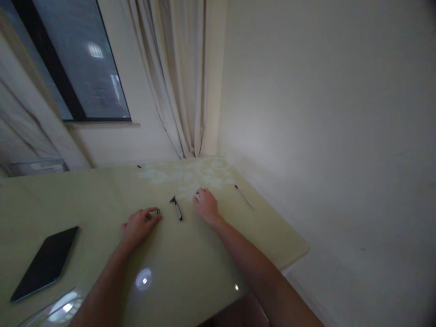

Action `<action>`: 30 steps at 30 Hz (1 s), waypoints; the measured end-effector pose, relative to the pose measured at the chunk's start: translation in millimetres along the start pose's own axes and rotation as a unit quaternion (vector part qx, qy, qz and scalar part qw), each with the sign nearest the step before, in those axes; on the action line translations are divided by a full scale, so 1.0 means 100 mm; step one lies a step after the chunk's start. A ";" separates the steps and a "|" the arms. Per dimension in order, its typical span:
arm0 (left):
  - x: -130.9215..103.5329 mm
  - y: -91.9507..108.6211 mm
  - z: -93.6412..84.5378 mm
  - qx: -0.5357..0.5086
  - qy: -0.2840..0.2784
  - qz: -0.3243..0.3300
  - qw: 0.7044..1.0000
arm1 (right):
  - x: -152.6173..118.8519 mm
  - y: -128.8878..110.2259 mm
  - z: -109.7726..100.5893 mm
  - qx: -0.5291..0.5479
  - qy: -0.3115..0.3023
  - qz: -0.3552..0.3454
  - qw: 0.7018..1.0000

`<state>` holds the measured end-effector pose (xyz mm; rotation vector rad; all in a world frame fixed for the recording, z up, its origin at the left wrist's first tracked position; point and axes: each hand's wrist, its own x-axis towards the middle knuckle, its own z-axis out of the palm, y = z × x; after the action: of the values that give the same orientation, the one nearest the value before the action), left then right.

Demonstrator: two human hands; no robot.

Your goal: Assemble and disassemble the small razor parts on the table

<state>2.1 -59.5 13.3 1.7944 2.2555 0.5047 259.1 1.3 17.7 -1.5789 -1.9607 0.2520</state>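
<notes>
Between the thumb and fingertips of my left hand (138, 227) is a small green battery-like cylinder (158, 211), held upright at the tabletop. My right hand (206, 205) rests low over the table with its fingers curled in. A bit of something small and white (198, 196) shows at those fingers; its kind is too small to make out. A razor (177, 210) with a grey and black handle lies between my two hands, touching neither. To the right of my right hand lies a thin white stick with a dark end (244, 197), like a toothbrush.
A dark flat tablet or closed laptop (46, 261) lies at the left of the glossy table (177, 281). Near the back edge is a small black piece (139, 166). A wall (323, 136) borders the right side; curtains (177, 81) and a window stand behind.
</notes>
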 end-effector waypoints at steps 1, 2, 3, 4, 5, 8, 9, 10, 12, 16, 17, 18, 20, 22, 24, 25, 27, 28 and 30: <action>0.00 0.02 0.00 -0.004 0.006 -0.001 1.000 | 0.02 0.19 -0.15 -0.022 0.020 0.015 0.999; -0.02 0.05 0.00 -0.008 0.016 -0.001 1.000 | 0.02 0.39 -0.31 -0.046 0.040 0.032 0.998; -0.04 0.09 0.01 -0.010 0.028 0.001 1.000 | 0.02 0.59 -0.46 -0.071 0.060 0.054 0.994; -0.06 0.15 0.03 -0.010 0.038 0.010 0.999 | 0.00 0.78 -0.60 -0.083 0.073 0.070 0.991; -0.10 0.22 0.06 -0.005 0.047 0.024 0.999 | -0.03 0.96 -0.72 -0.089 0.081 0.083 0.989; -0.21 0.48 0.17 0.033 0.046 0.075 0.996 | -0.14 1.31 -0.94 -0.088 0.088 0.120 0.985; -0.25 0.56 0.20 0.050 0.041 0.086 0.994 | -0.17 1.35 -0.96 -0.083 0.084 0.123 0.985; -0.28 0.64 0.24 0.067 0.035 0.094 0.993 | -0.19 1.35 -0.95 -0.077 0.078 0.120 0.987; -0.31 0.76 0.28 0.096 0.027 0.109 0.989 | -0.20 1.23 -0.86 -0.059 0.059 0.095 0.992; -0.33 0.82 0.30 0.117 0.014 0.118 0.986 | -0.14 0.63 -0.44 -0.012 0.014 0.017 1.000; -0.33 0.80 0.29 0.114 0.011 0.111 0.987 | -0.13 0.45 -0.31 -0.002 0.001 0.000 1.000; -0.34 0.78 0.28 0.109 0.008 0.100 0.989 | -0.12 0.27 -0.18 0.007 -0.014 -0.018 1.000; -0.36 0.73 0.26 0.105 0.000 0.075 0.992 | -0.12 -0.03 0.05 0.014 -0.047 -0.050 0.998; -0.39 0.69 0.24 0.105 -0.010 0.053 0.993 | -0.14 -0.23 0.22 0.009 -0.067 -0.051 0.996; -0.41 0.68 0.21 0.109 -0.019 0.042 0.993 | -0.17 -0.35 0.32 0.007 -0.074 -0.044 0.996; -0.42 0.68 0.19 0.113 -0.022 0.041 0.993 | -0.18 -0.37 0.34 0.010 -0.075 -0.041 0.996; -0.43 0.70 0.17 0.122 -0.028 0.043 0.991 | -0.21 -0.37 0.31 0.025 -0.075 -0.040 0.996; -0.44 0.71 0.17 0.126 -0.029 0.041 0.991 | -0.22 -0.34 0.27 0.037 -0.076 -0.040 0.996; -0.44 0.74 0.16 0.131 -0.028 0.034 0.990 | -0.25 -0.24 0.16 0.067 -0.083 -0.041 0.993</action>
<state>84.8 -85.8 25.4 1.9866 2.3179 0.1701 233.6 -24.7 9.0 -1.4275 -2.0819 0.4836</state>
